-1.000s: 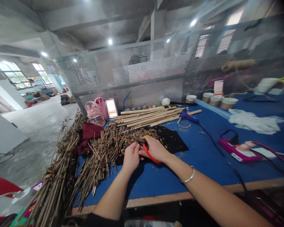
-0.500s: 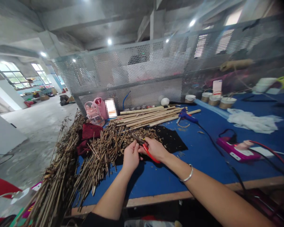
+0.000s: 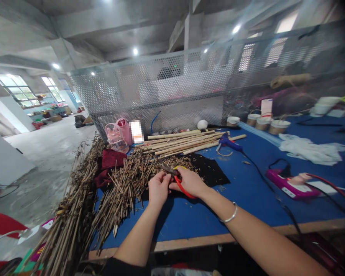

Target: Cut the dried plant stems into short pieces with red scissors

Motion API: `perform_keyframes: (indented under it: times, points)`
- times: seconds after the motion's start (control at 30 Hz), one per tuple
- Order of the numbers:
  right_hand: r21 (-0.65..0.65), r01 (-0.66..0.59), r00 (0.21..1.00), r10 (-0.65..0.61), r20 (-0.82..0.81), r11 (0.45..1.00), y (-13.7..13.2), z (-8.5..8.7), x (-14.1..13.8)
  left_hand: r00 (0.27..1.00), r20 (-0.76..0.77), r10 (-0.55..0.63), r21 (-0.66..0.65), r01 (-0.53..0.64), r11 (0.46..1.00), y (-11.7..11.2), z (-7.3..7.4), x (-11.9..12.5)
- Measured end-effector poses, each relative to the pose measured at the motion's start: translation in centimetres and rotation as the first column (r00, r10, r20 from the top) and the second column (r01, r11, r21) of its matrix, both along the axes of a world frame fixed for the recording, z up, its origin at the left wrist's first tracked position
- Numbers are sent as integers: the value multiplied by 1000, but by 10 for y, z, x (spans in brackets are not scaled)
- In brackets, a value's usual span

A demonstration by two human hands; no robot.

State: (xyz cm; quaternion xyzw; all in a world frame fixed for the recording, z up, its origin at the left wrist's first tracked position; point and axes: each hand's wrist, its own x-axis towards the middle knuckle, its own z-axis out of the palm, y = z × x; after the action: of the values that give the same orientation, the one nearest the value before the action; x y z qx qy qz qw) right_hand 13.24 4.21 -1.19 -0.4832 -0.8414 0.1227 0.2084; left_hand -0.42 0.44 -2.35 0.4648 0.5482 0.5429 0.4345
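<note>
My right hand (image 3: pixel 192 181) is closed round the handles of cutting pliers (image 3: pixel 169 169) with red and yellow grips and dark metal jaws. The jaws point left and away from me, above the heap of dry plant stems (image 3: pixel 123 180). Close beside them, my left hand (image 3: pixel 158 188) has its thumb and fingertips pinched together. Whatever lies in that pinch is too small to make out. Dry leafy bits and a black cloth (image 3: pixel 211 168) lie just beyond my hands.
Pale wooden sticks (image 3: pixel 186 142) lie behind the heap, near a blue glue gun (image 3: pixel 231 144) with a trailing cable. A purple power strip (image 3: pixel 293 188) sits right. Long dry stems (image 3: pixel 66 214) stand at the left table edge. A perforated metal screen (image 3: pixel 161 92) closes the back.
The view has shifted slightly, so the scene sits a little further right. My left hand has drawn slightly left, away from my right hand. The pliers stay in my right hand.
</note>
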Motion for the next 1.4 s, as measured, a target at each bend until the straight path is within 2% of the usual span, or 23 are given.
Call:
perform_keyframes:
  times: [0.17,0.33,0.5,0.7,0.83,0.97,1.1,1.2,1.27,1.4]
  points:
    - [70,2,1000,-1,-18,998,0,-4,-3,996,-77,37,-6,-38,999,-1,1,0]
    - [-48,54,998,-55,-14,997,0,-6,-3,989,-123,78,-1,-79,997,0,-1,-3]
    - [-104,64,998,-65,-10,993,2,-6,-2,985,-152,79,3,-80,997,1,-2,-5]
    - [-137,19,997,-29,-69,990,7,-11,-1,988,-147,54,-1,-55,998,-1,0,-4]
    - [-176,-28,997,15,-75,984,8,-9,0,997,-69,32,3,-32,999,1,-1,-4]
    - [-44,21,1000,-22,-13,999,4,-5,0,1000,20,8,16,-8,1000,4,-3,-3]
    - [95,-19,1000,21,-21,995,1,-3,-2,999,30,-40,33,39,999,3,-5,-1]
    - [133,-23,1000,25,-15,991,1,-3,-4,997,47,-68,43,66,997,2,-5,0]
    - [108,-19,1000,20,-13,994,1,-4,-4,996,41,-76,50,74,996,1,-5,0]
    - [-31,-4,1000,3,-28,1000,0,-6,-4,998,-18,-64,75,65,995,2,-5,-3]
